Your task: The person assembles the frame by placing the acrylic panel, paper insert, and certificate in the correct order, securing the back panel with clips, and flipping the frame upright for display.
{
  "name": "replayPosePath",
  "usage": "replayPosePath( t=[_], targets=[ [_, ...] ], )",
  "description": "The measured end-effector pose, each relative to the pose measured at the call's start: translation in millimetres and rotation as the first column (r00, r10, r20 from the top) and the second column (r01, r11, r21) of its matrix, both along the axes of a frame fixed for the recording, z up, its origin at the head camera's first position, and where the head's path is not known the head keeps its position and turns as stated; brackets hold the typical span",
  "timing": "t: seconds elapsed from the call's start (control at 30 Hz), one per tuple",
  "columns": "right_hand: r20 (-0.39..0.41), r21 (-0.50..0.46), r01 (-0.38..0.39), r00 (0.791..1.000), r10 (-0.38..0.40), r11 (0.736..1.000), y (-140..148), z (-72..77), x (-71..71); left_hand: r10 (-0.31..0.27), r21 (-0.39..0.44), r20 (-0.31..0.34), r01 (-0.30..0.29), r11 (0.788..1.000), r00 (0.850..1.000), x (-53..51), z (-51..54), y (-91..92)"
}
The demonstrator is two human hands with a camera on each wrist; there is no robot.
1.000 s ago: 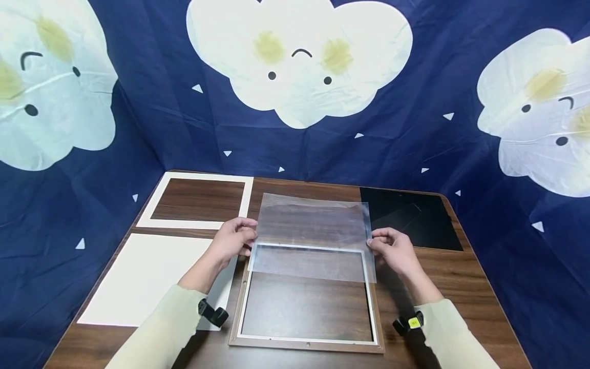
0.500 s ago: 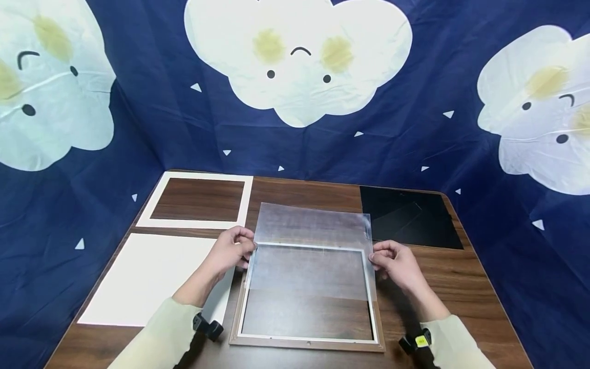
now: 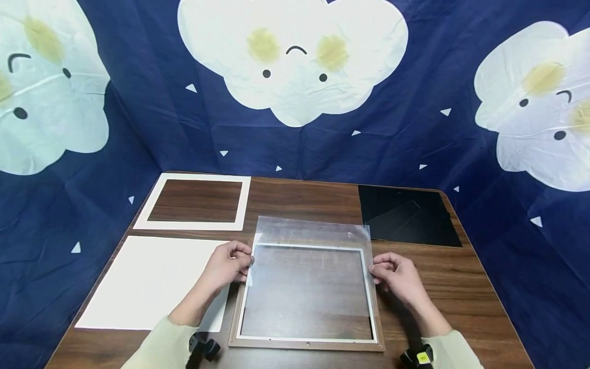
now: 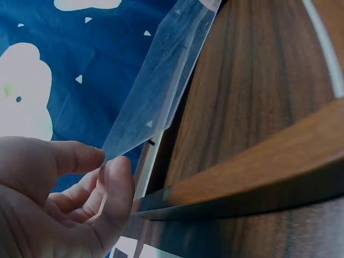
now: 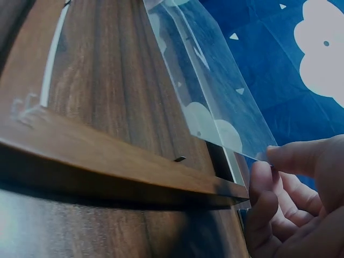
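Clear sheet [image 3: 312, 271] between left hand [image 3: 229, 264] and right hand [image 3: 398, 277], each pinching its own side edge; sheet held over wooden frame [image 3: 308, 345] on bench [image 3: 442, 277], far end past frame.

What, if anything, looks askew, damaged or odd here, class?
The central cloud on the backdrop looks upside down: its mouth sits above its eyes. The clear sheet isn't seated in the frame: it overhangs the far edge, held by the left hand and right hand. No spill or damage stands out.
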State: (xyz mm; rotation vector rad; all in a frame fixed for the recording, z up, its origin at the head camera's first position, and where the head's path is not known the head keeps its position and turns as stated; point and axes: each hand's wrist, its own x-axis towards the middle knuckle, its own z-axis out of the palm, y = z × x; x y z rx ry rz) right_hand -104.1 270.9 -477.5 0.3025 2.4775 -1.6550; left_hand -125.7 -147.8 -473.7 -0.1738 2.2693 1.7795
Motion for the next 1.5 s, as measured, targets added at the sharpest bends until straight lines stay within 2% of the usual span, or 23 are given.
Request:
replayPosePath(
  t=[0.23, 0.47, 0.67, 0.97, 1.07, 1.2, 1.27, 1.33, 1.5],
  targets=[
    [-0.003, 0.036, -0.034, 0.999, 0.034, 0.999, -3.6, -3.0, 4.6, 0.005, -0.022, 0.008, -0.005, 1.0, 1.0, 10.9, -6.4, -3.7],
    [-0.002, 0.06, -0.068, 0.998, 0.069, 0.996, -6.0, -4.1, 8.4, 0.005, -0.049, 0.001, -0.005, 0.999, 1.0, 21.8, -7.9, -3.8],
    [-0.008, 0.11, -0.073, 0.997, 0.074, 0.991, -9.0, -5.2, 14.1, 0.024, -0.139, -0.029, -0.028, 0.99, 0.999, 30.1, -9.8, 1.0],
    [0.006, 0.151, -0.073, 0.997, 0.073, 0.986, -9.2, -8.5, 17.3, 0.011, -0.251, -0.071, -0.029, 0.967, 0.997, 36.2, -11.6, 5.6],
    [0.016, 0.17, -0.08, 0.997, 0.078, 0.982, -8.9, -10.8, 17.2, -0.007, -0.33, -0.1, -0.027, 0.944, 0.995, 37.2, -11.2, 5.8],
    [0.008, 0.214, -0.089, 0.996, 0.089, 0.973, -9.2, -12.1, 17.2, -0.053, -0.471, -0.175, -0.037, 0.881, 0.983, 38.2, -10.6, 6.0],
    [-0.011, 0.25, -0.097, 0.995, 0.103, 0.963, -9.4, -12.0, 16.8, -0.074, -0.514, -0.204, -0.042, 0.857, 0.976, 38.6, -10.8, 6.5],
    [-0.03, 0.292, -0.104, 0.993, 0.118, 0.951, -9.6, -11.7, 16.6, -0.09, -0.532, -0.222, -0.043, 0.846, 0.971, 39.1, -11.7, 7.0],
    [-0.057, 0.367, -0.118, 0.987, 0.149, 0.923, -9.2, -11.1, 17.7, -0.111, -0.551, -0.221, -0.03, 0.834, 0.969, 40.2, -15.5, 7.9]
  ],
)
